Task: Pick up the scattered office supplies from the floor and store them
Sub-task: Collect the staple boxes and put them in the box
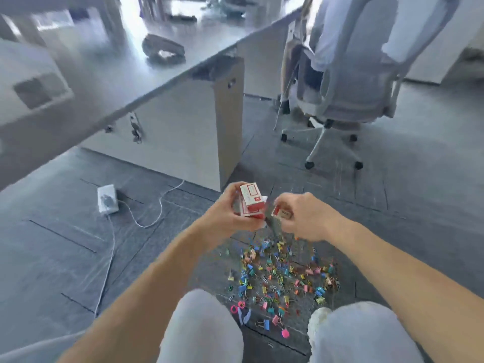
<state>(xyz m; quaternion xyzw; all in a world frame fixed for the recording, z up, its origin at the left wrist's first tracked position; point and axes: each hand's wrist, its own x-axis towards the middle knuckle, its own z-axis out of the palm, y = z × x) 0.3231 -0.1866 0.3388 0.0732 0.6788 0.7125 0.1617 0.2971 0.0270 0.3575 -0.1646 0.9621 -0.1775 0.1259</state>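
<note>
At far left, on the grey floor [52,244], a white power adapter [106,199] with a white cable [146,222] looping off toward the lower edge. Across the upper left, a grey desk [104,74]. Just left of centre, left hand [227,213] curled round a stack of small red-and-white boxes [252,203], held up off the floor. Lower centre, between the knees [201,323], pink-handled scissors [239,309] at the lower left edge of a dense scatter of coloured binder clips [277,276] on the floor. Just right of centre, right hand [303,217], fingers curled round another small box [284,213], close beside the stack. Beneath that, a dark blurred streak [272,226], too smeared to identify. Upper right, a grey office chair [353,82] on castors, a person [327,35] seated in it.
</note>
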